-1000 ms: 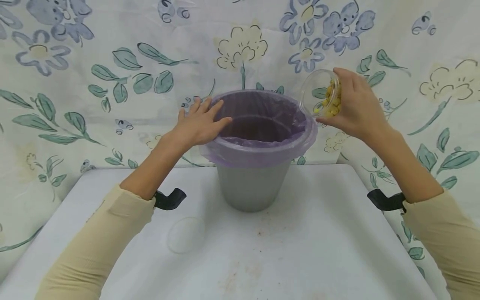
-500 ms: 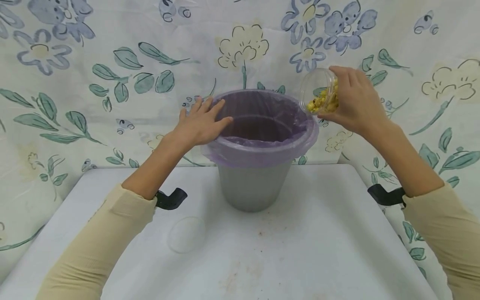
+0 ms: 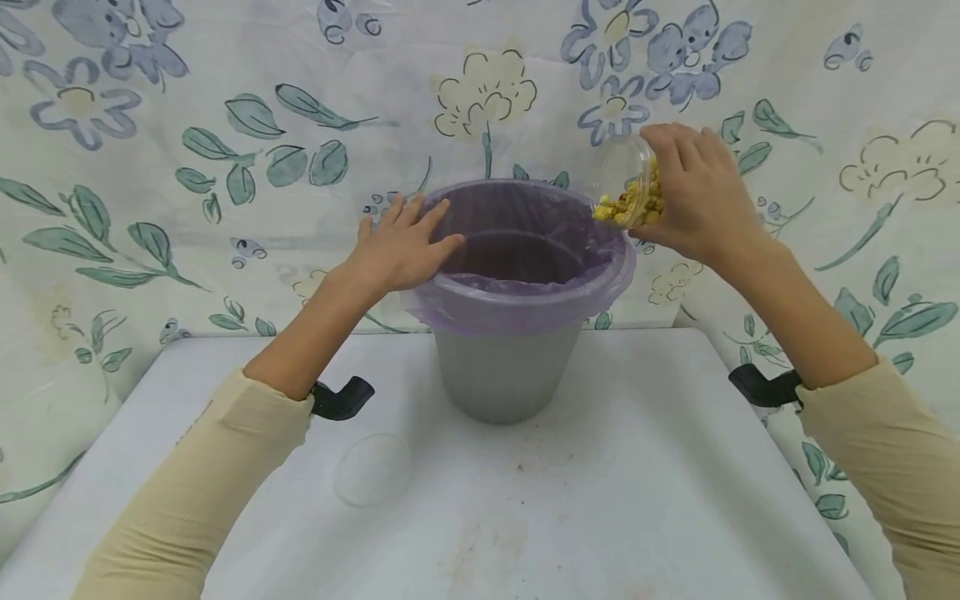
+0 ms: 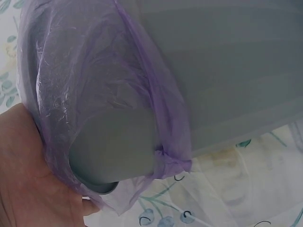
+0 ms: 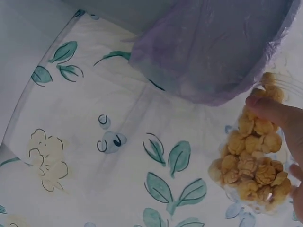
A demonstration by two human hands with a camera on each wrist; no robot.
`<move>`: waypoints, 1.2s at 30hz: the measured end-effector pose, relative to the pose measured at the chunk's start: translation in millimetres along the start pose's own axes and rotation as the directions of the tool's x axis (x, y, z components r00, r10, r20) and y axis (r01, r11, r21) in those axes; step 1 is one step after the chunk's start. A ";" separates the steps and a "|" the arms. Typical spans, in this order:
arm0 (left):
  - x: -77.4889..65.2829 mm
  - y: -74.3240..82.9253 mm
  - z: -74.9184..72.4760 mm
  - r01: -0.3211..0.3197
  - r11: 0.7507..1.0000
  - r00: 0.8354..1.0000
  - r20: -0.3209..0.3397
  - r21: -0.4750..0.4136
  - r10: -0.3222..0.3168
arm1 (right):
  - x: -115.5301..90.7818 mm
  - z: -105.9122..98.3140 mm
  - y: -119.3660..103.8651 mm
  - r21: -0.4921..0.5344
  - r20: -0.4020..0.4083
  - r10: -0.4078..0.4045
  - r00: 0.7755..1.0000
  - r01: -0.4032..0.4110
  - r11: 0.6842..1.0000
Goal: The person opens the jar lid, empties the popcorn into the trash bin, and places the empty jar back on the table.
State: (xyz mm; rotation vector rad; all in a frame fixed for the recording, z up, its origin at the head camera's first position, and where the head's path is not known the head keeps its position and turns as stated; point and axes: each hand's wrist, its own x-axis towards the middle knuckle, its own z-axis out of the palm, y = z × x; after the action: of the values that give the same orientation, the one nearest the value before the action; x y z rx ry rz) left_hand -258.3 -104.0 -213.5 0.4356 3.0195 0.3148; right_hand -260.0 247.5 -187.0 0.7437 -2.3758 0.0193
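Observation:
A grey bin (image 3: 504, 379) stands at the back of the table, lined with a thin purple bag (image 3: 525, 310) folded over its rim. On the bin's left rim rests my left hand (image 3: 401, 246), fingers spread and fairly straight. My right hand (image 3: 697, 196) grips a clear jar (image 3: 621, 158) tipped on its side, its mouth facing left at the bin's right rim. Yellow caramel popcorn (image 3: 618, 207) has slid to the jar's lower lip. In the right wrist view, more popcorn (image 5: 251, 163) fills the jar below my thumb (image 5: 267, 106).
A clear round lid (image 3: 372, 471) lies on the white table (image 3: 645, 492), left of the bin. Small brown crumbs (image 3: 521, 467) dot the tabletop in front of the bin. Floral cloth (image 3: 300, 50) hangs behind and at both sides.
My right hand has moved left and slightly up, tilting the jar further over the bin's rim. The popcorn has slid toward the jar's mouth. My left hand has stayed on the rim.

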 end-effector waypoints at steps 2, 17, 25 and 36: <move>0.0 -0.1 0.2 0.000 1.000 1.000 0.000 -0.002 0.000 | 0.8 -0.3 -1.0 -0.013 0.006 0.001 1.000 -0.001 1.000; 1.2 0.1 1.1 -0.002 1.000 1.000 0.002 -0.008 0.002 | 3.3 2.1 -5.4 -0.034 0.014 -0.056 0.998 0.056 0.998; 0.1 -0.1 0.0 0.005 1.000 1.000 0.001 -0.010 -0.005 | 7.1 1.4 -6.6 -0.059 -0.011 -0.098 0.995 0.097 0.994; -0.9 0.2 0.3 0.007 1.000 1.000 0.000 -0.007 -0.007 | 8.5 2.7 -9.0 -0.079 -0.022 -0.132 0.991 0.130 0.988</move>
State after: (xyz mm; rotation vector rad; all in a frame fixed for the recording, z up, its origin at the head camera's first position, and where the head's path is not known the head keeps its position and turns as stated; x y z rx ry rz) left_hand -257.4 -104.0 -213.7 0.4243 3.0179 0.3255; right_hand -262.3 235.2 -185.7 0.8547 -2.2833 -0.1166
